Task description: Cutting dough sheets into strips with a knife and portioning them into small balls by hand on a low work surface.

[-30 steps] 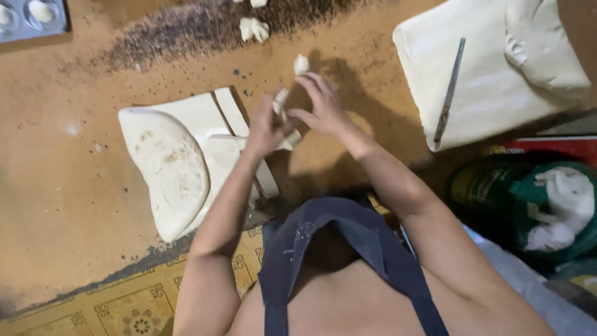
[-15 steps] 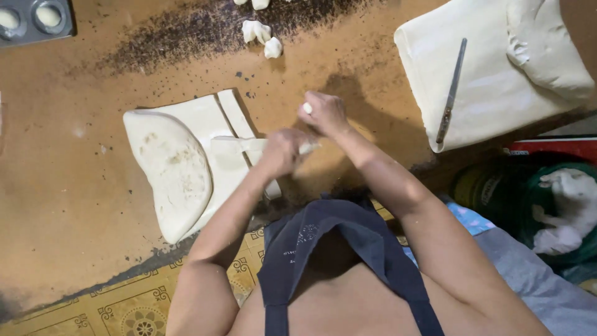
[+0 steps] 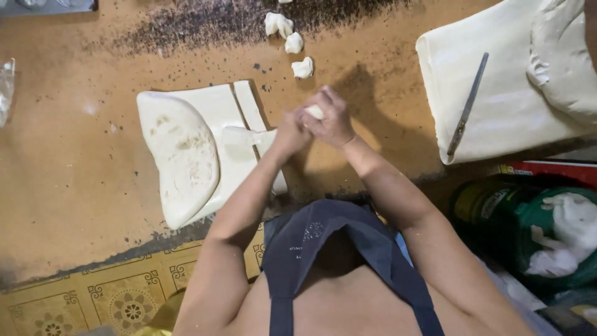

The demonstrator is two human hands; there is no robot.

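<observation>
Head view: left hand [image 3: 287, 134] and right hand [image 3: 333, 118] pressed together, cupping small dough piece [image 3: 314, 112] between palms. Looks like rolling step, piece being shaped into ball. Flat dough sheet [image 3: 186, 149] lies just left of hands; finished dough lumps [image 3: 292, 40] sit beyond fingertips. Knife [image 3: 467, 104] well right, on pale dough slab [image 3: 497, 106].
</observation>
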